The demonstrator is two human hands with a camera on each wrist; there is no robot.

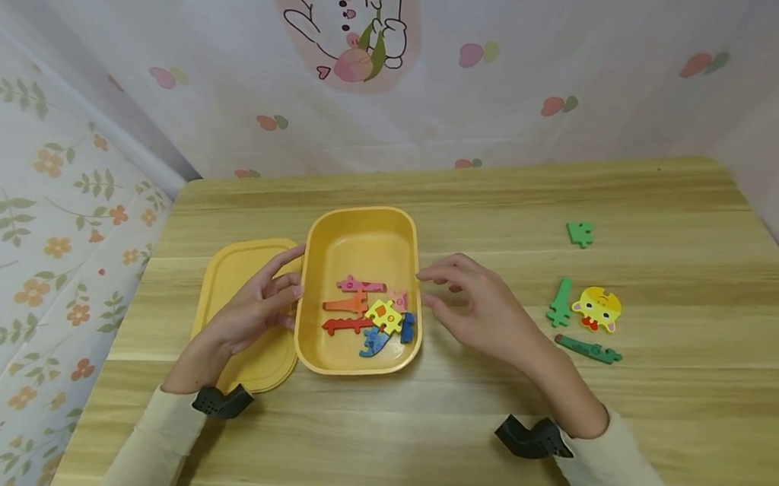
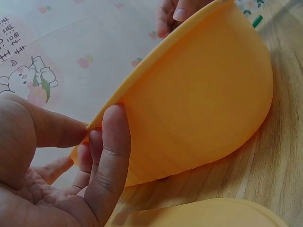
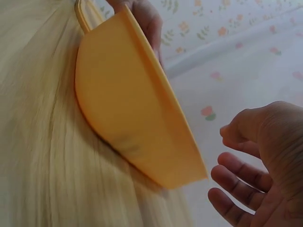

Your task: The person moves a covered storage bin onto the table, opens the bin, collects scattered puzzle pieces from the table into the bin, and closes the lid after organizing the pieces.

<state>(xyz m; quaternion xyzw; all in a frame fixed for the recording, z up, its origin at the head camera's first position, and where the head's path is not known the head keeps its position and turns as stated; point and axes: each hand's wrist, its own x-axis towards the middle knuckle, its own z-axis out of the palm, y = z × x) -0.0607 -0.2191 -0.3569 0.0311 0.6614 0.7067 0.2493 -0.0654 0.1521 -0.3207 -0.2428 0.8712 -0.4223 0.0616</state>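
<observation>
Wood-grain tabletop (image 1: 456,446) with cartoon fabric behind, and a yellow plastic rectangular box (image 1: 364,245) sits dead centre between both hands, long axis running away from the person, coloured puzzle pieces (image 1: 370,316) inside. Left hand (image 1: 255,310) has fingertips touching its left rim, clearly nearer. Right hand (image 1: 481,304) hovers just off the right rim, fingers loosely spread, holding nothing.

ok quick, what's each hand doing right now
Left hand: fingers touch the left rim of the yellow box, not clearly gripping it.
Right hand: open, just off the box's right rim, holding nothing.
</observation>
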